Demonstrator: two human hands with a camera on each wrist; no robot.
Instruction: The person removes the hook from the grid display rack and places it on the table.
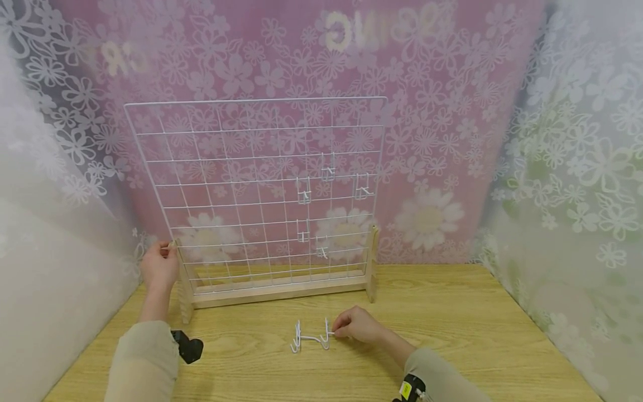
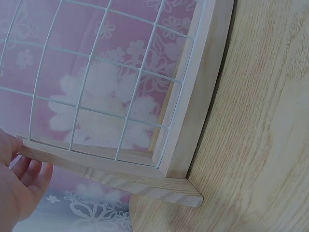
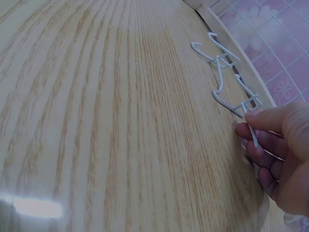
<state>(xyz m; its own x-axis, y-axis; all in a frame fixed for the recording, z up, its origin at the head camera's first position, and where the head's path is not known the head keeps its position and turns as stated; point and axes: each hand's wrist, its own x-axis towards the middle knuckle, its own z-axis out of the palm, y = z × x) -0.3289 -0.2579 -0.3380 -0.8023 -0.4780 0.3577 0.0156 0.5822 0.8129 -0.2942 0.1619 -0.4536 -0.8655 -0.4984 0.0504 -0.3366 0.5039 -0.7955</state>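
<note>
Pinching prong of white hook [image 1: 326,336] with right hand [image 1: 358,325], head view; hook on surface [image 1: 432,312], in front of stand [image 1: 281,293], well in from left and right edges. Left hand [image 1: 159,266] grips left post [image 1: 186,285]; five hung hooks [image 1: 304,196] on right half of grid [image 1: 247,204]. Left wrist view: thumb and fingers at post end; firm hold should steady grid. Right wrist view: second hook [image 3: 218,63] overlaps or touches; best lift clear, avoiding snag.
</note>
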